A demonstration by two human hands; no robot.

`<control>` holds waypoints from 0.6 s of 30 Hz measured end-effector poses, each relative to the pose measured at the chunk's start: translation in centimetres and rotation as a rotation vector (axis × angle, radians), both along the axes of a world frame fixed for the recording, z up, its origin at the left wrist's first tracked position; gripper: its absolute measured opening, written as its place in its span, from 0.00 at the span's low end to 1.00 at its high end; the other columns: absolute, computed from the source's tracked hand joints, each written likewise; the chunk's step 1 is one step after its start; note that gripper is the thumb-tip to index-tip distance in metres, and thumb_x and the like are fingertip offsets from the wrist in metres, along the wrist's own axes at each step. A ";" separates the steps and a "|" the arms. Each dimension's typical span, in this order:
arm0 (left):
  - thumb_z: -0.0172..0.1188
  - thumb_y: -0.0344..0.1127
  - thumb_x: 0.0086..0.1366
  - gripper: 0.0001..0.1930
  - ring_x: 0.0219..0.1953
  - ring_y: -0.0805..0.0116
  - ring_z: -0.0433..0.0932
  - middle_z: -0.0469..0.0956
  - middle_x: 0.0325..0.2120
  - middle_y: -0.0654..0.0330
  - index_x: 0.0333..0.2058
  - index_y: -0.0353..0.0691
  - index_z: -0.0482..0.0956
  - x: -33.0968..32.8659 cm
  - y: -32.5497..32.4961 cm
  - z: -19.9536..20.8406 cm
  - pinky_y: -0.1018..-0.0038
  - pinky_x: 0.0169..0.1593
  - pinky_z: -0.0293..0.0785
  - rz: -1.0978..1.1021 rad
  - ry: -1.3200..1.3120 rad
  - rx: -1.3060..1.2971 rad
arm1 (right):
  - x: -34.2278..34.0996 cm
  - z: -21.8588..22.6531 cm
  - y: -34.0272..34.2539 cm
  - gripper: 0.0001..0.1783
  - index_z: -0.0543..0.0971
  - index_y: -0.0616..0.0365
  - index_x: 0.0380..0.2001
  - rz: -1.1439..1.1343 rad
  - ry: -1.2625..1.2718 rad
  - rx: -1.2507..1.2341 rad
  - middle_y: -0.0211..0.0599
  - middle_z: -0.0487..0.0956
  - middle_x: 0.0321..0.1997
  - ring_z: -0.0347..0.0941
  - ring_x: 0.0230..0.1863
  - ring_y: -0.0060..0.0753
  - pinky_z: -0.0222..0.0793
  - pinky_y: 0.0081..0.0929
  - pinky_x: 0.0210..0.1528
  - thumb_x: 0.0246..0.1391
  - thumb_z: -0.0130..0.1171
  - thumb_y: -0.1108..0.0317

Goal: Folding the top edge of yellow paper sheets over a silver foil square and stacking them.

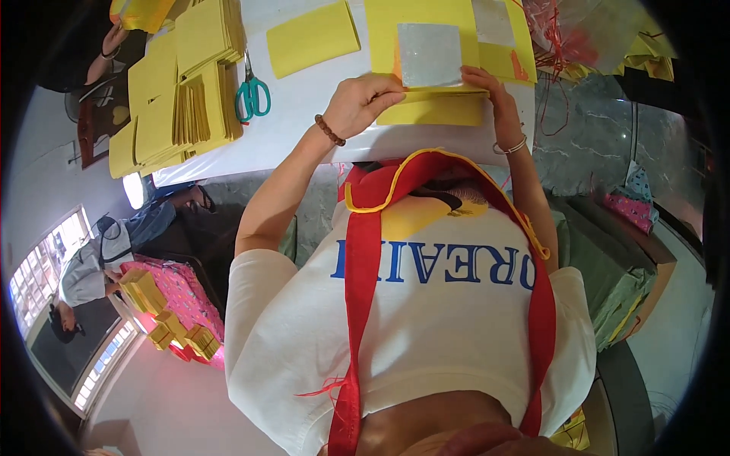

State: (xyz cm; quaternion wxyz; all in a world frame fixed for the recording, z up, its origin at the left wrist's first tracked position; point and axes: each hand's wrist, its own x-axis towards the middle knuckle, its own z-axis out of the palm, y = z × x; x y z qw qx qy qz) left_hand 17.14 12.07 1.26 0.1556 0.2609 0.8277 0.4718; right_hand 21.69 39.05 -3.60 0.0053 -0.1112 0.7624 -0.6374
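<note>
A yellow paper sheet [433,114] with a silver-grey square [430,55] on it lies in front of me on the white table. Its near edge is folded up, making a raised crease below the square. My left hand [356,109], a bead bracelet at its wrist, is closed with thumb and fingers pinching the left end of that crease. At the right end, my right hand [502,106] grips the same fold, its fingertips by the square's lower right corner. Behind it lies another yellow sheet with a silver square [494,23].
Teal-handled scissors [253,97] lie beside tall stacks of folded yellow paper [201,38] at the left. A loose yellow sheet [313,38] rests between. Red strings [559,45] and clear plastic hang at the right. A co-worker's hand [114,39] holds yellow paper at the upper left.
</note>
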 end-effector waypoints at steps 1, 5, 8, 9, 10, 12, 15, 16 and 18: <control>0.57 0.37 0.58 0.09 0.26 0.63 0.75 0.77 0.25 0.57 0.33 0.39 0.78 -0.3 -0.1 0.0 0.72 0.30 0.69 0.004 -0.070 -0.038 | 0.1 -0.2 0.0 0.24 0.69 0.60 0.51 0.000 0.002 0.000 0.40 0.67 0.56 0.60 0.59 0.34 0.52 0.30 0.61 0.60 0.32 0.60; 0.57 0.38 0.58 0.09 0.24 0.64 0.74 0.77 0.24 0.56 0.33 0.38 0.78 -0.5 -0.1 0.2 0.73 0.29 0.69 0.005 -0.136 -0.071 | 0.3 -0.5 -0.1 0.24 0.72 0.60 0.49 0.002 -0.088 -0.150 0.38 0.66 0.57 0.54 0.62 0.33 0.45 0.30 0.63 0.56 0.41 0.55; 0.57 0.38 0.59 0.10 0.23 0.67 0.73 0.77 0.24 0.56 0.33 0.38 0.78 -0.8 -0.2 -0.2 0.74 0.29 0.68 0.019 -0.169 -0.056 | 0.2 -0.5 0.0 0.25 0.70 0.61 0.51 0.033 -0.086 -0.170 0.36 0.65 0.58 0.52 0.63 0.33 0.44 0.30 0.64 0.54 0.45 0.56; 0.56 0.38 0.59 0.10 0.23 0.67 0.73 0.76 0.23 0.56 0.34 0.38 0.78 -1.0 -0.2 -0.2 0.74 0.29 0.68 0.005 -0.168 -0.054 | 0.1 -0.5 0.0 0.26 0.69 0.61 0.51 0.047 -0.074 -0.203 0.36 0.65 0.58 0.52 0.63 0.33 0.43 0.30 0.64 0.53 0.46 0.57; 0.56 0.38 0.59 0.10 0.22 0.68 0.73 0.76 0.23 0.56 0.34 0.38 0.78 -1.1 -0.2 -0.1 0.74 0.29 0.68 -0.008 -0.167 -0.052 | 0.1 -0.6 0.1 0.26 0.69 0.61 0.51 0.047 -0.074 -0.203 0.36 0.65 0.58 0.52 0.63 0.33 0.43 0.30 0.64 0.53 0.46 0.57; 0.56 0.38 0.59 0.10 0.23 0.69 0.73 0.76 0.23 0.56 0.34 0.37 0.78 -1.4 -0.3 0.2 0.75 0.29 0.68 -0.031 -0.183 -0.056 | 0.1 -0.9 0.4 0.26 0.68 0.61 0.52 0.056 -0.094 -0.215 0.35 0.66 0.58 0.53 0.63 0.32 0.43 0.29 0.64 0.53 0.46 0.57; 0.56 0.37 0.59 0.10 0.24 0.71 0.73 0.77 0.24 0.56 0.35 0.36 0.78 -1.9 -0.4 0.2 0.76 0.30 0.69 -0.072 -0.217 -0.059 | 0.0 -1.0 0.5 0.26 0.67 0.61 0.53 0.057 -0.097 -0.202 0.35 0.66 0.58 0.53 0.63 0.32 0.44 0.29 0.63 0.54 0.46 0.57; 0.56 0.37 0.60 0.10 0.25 0.72 0.73 0.77 0.24 0.57 0.35 0.36 0.77 -2.1 -0.4 0.2 0.76 0.31 0.69 -0.090 -0.235 -0.059 | -0.1 -0.9 0.4 0.26 0.67 0.61 0.53 0.058 -0.097 -0.203 0.35 0.66 0.58 0.53 0.63 0.32 0.44 0.29 0.63 0.54 0.46 0.57; 0.56 0.37 0.60 0.10 0.25 0.73 0.73 0.78 0.24 0.58 0.35 0.36 0.77 -2.3 -0.5 0.1 0.77 0.31 0.69 -0.105 -0.256 -0.039 | -0.1 -0.9 0.3 0.37 0.67 0.63 0.54 0.031 -0.123 -0.138 0.40 0.63 0.60 0.56 0.62 0.33 0.47 0.29 0.62 0.52 0.43 0.41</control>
